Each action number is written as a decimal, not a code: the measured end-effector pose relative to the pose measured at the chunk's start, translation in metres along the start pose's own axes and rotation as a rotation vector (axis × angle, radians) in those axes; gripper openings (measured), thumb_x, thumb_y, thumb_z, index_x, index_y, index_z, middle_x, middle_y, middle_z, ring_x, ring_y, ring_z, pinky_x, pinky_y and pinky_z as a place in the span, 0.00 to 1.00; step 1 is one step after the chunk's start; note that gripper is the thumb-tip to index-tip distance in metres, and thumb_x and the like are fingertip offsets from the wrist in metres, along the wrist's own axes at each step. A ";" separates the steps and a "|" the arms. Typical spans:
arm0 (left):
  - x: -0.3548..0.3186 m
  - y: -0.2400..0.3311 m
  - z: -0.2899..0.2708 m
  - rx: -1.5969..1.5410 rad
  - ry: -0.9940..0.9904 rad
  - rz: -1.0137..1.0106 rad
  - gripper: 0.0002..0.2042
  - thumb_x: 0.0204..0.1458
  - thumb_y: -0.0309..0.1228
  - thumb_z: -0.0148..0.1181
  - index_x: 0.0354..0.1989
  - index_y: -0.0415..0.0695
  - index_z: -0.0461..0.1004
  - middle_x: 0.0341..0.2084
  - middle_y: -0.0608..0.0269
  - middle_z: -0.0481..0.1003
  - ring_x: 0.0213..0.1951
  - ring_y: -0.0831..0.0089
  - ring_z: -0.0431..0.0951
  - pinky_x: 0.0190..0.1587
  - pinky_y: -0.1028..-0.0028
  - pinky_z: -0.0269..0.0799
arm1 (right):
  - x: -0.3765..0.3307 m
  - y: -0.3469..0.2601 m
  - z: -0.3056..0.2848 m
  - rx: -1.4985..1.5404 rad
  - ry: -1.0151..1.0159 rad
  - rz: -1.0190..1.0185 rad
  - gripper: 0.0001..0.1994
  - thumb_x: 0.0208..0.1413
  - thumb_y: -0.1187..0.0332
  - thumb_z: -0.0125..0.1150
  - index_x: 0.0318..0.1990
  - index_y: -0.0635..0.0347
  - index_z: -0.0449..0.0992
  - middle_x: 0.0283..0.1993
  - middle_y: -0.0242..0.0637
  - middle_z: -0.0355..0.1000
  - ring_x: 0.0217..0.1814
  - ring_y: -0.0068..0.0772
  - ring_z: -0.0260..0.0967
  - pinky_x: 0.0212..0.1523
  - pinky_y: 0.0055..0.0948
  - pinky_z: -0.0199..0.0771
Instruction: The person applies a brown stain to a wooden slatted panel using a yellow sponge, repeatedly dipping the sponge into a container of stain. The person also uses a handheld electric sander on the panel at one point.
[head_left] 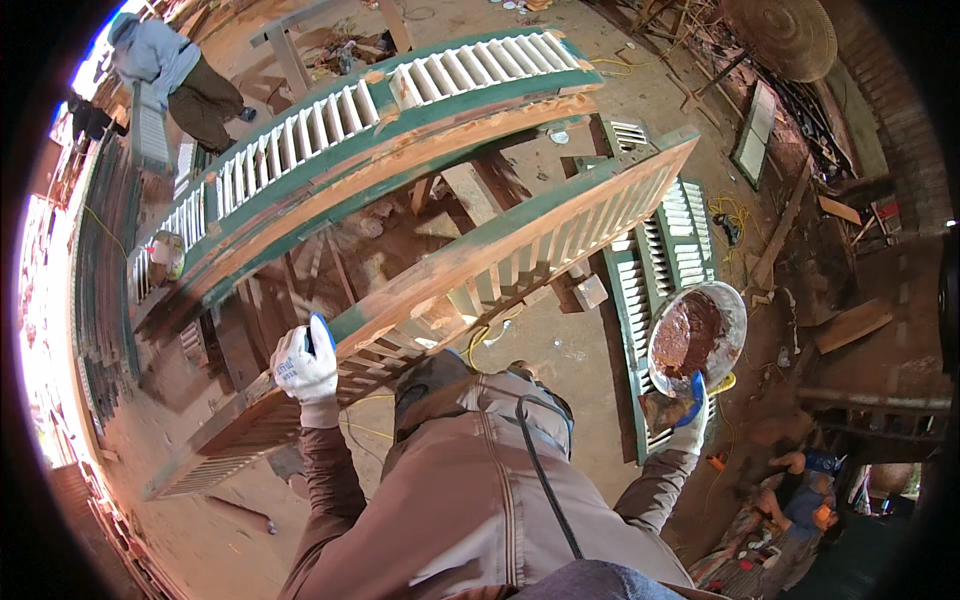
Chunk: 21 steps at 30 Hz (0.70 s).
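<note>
My left hand (pixel 305 364), in a white glove with blue trim, is closed around the top edge of a long louvered shutter (pixel 520 245). The shutter stands on its side, tilted across the space before me, with bare orange-brown wood and green patches. My right hand (pixel 690 412), gloved in white and blue, grips the near rim of a round metal bowl (pixel 733 318). Reddish-brown paste (pixel 690 332) lies inside the bowl. A brown flat piece (pixel 664 413) shows beside the right fingers; I cannot tell what it is.
Beyond stands a green shutter with white slats (pixel 480 72), a small paint-marked can (pixel 166 255) at its left end. More green shutters (pixel 628 300) lie under the bowl. A person (pixel 175 75) bends at the far left; another (pixel 805 505) is at the lower right. Yellow cords (pixel 735 215) trail on the floor.
</note>
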<state>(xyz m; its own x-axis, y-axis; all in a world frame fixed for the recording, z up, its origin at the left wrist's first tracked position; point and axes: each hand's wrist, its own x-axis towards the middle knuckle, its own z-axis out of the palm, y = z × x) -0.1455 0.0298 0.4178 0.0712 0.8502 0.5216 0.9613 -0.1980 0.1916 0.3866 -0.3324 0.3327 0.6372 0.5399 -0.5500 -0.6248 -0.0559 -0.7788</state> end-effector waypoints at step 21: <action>-0.115 0.027 -0.056 0.087 0.258 -0.001 0.11 0.49 0.33 0.65 0.18 0.49 0.70 0.17 0.65 0.72 0.22 0.63 0.73 0.29 0.64 0.67 | 0.009 -0.080 0.044 -0.118 -0.489 0.203 0.24 0.67 0.60 0.53 0.64 0.66 0.66 0.62 0.41 0.69 0.62 0.37 0.67 0.62 0.40 0.67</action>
<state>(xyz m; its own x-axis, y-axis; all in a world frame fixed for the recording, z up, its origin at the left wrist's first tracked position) -0.1425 -0.1004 0.4096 0.0112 0.6957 0.7183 0.9814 -0.1455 0.1256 0.4223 -0.2860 0.4035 0.2067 0.8349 -0.5102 -0.6405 -0.2788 -0.7156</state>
